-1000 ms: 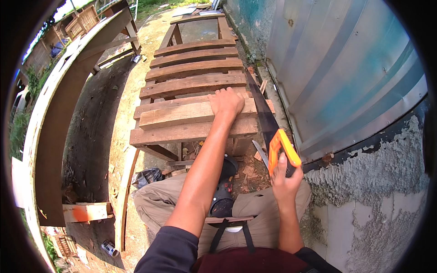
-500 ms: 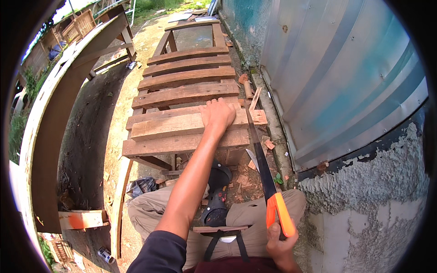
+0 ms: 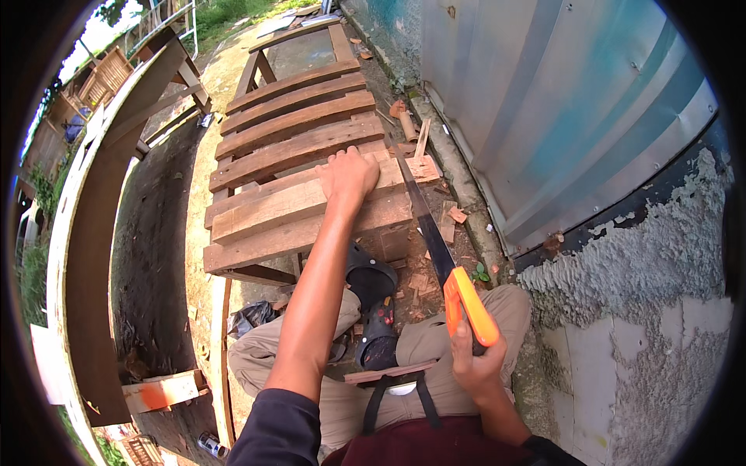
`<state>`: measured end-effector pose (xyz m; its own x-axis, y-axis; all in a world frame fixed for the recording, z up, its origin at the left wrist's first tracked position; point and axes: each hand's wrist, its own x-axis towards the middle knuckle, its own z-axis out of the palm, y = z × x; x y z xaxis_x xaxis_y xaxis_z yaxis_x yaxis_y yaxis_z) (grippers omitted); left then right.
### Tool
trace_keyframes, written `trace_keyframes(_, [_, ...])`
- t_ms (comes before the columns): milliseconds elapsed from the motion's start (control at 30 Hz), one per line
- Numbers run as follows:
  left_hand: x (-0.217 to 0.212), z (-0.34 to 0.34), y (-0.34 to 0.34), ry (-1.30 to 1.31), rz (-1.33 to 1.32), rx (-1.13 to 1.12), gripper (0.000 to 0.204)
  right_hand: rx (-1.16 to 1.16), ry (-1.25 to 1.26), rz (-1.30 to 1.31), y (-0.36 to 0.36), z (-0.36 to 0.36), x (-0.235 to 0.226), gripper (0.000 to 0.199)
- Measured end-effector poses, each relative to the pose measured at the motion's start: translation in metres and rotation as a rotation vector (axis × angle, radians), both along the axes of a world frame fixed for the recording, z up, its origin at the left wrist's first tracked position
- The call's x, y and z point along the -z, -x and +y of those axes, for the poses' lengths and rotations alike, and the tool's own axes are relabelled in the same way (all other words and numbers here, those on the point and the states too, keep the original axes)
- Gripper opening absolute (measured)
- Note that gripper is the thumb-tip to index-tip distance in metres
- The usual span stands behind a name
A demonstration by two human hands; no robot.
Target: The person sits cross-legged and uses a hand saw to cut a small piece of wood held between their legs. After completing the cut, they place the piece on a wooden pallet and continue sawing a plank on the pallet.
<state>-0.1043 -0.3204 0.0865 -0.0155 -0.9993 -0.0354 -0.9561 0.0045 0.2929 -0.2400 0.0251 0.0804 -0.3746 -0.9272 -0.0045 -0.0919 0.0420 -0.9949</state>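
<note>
My left hand (image 3: 350, 180) is closed over a loose wooden beam (image 3: 268, 213) and presses it down onto the slatted wooden frame (image 3: 291, 155). With my right hand (image 3: 475, 369) I grip the orange handle of a handsaw (image 3: 437, 245). The saw's dark blade slants away from me across the beam near its right end, just right of my left hand. A short stretch of the beam sticks out beyond the blade. How deep the teeth sit in the wood cannot be made out.
Wood offcuts (image 3: 457, 214) and chips lie on the ground right of the frame. A corrugated metal sheet (image 3: 544, 116) and a rough wall (image 3: 629, 233) stand close on the right. Left is a large wooden panel (image 3: 97, 256). A black plastic bag (image 3: 252, 317) lies near my knee.
My right hand has pushed the saw forward, so its handle is farther from me. My left hand keeps its hold on the beam. The whole view has turned slightly.
</note>
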Motion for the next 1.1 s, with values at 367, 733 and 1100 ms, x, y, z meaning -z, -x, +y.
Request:
trace_keyframes(367, [-0.009, -0.006, 0.011, 0.005, -0.004, 0.028, 0.056, 0.141, 0.371, 0.005, -0.002, -0.215, -0.018, 0.030])
trace_keyframes(733, [0.000, -0.002, 0.003, 0.021, -0.027, 0.029, 0.057, -0.002, 0.016, 0.099, 0.009, 0.019, -0.041, 0.015])
trace_keyframes(1100, [-0.001, -0.004, 0.000, 0.012, -0.010, 0.031, 0.057, 0.085, 0.191, 0.099, -0.009, -0.113, -0.017, 0.028])
